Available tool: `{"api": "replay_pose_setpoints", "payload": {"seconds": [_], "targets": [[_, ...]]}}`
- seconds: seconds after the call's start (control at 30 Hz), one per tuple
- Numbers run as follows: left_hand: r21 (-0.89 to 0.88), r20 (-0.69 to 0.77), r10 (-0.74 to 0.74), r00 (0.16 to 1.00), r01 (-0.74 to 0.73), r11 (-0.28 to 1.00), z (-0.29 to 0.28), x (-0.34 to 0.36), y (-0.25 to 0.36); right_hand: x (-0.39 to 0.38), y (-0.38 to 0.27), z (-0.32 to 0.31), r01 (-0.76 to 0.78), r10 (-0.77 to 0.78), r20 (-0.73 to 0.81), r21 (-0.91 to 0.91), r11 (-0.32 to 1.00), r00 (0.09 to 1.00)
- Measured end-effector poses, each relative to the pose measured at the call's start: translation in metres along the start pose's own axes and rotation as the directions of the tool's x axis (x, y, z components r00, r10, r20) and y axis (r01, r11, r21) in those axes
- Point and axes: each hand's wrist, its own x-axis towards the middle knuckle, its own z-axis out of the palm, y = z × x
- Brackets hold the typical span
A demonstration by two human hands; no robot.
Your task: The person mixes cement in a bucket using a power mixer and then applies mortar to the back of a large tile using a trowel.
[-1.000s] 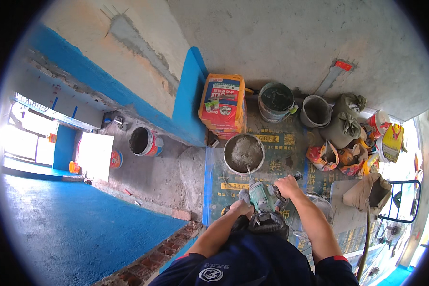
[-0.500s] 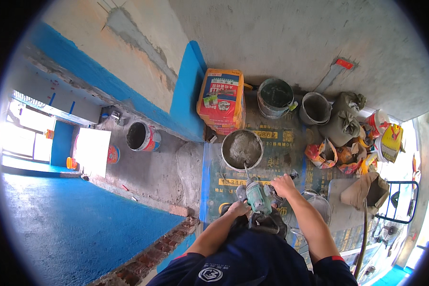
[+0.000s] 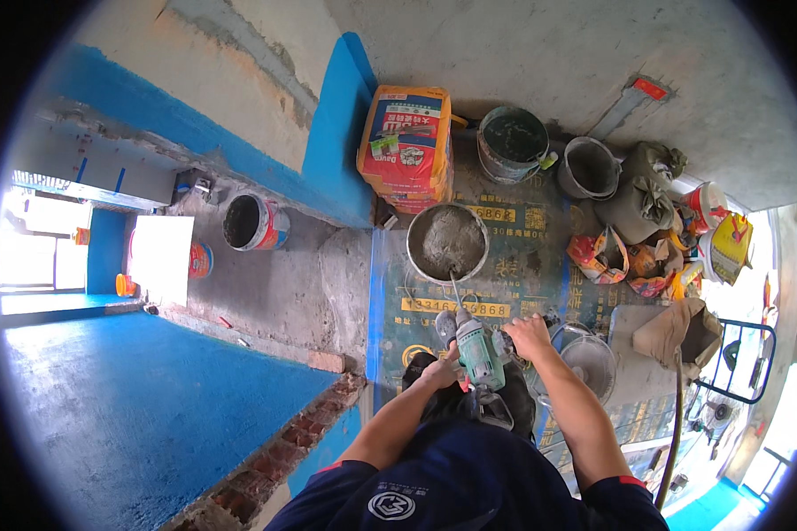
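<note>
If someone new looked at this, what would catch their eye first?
Likely the green mixer in the left hand and right hand, lower centre, its rod in a bucket of grey mix. Then the blue floor, lower left, and the red-yellow bags beyond the bucket.

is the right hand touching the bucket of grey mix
Apart: the head view shows green floor covering between the right hand and the bucket.

rod (image 3: 457, 291), tip hidden in bucket (image 3: 486, 248)
</note>
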Motion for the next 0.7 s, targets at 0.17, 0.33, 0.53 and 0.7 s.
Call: {"api": "replay_pose_setpoints", "payload": {"seconds": [0.17, 0.33, 0.53, 0.7], "targets": [[-0.054, -0.132, 0.223, 0.966, -0.232, 0.971, 0.017, 0.003, -0.006, -0.011, -0.001, -0.007, -0.007, 0.006, -0.008, -0.035, 0.999, 1.000], [0.134, 0.103, -0.085, 0.991, 0.071, 0.988, 0.044, 0.019, -0.026, -0.014, -0.003, -0.016, 0.028, -0.027, 0.014, -0.037, 0.999, 1.000], [0.051, 0.026, -0.073, 0.997, 0.072, 0.996, 0.049, 0.008, -0.005, -0.031, 0.005, -0.004, 0.015, -0.017, -0.064, -0.023, 1.000, 0.998], [-0.034, -0.108, -0.111, 0.988, 0.108, 0.994, 0.065, 0.009, 0.022, -0.052, 0.021, -0.003, -0.010, 0.009, -0.032, -0.028, 1.000, 0.999]]}}
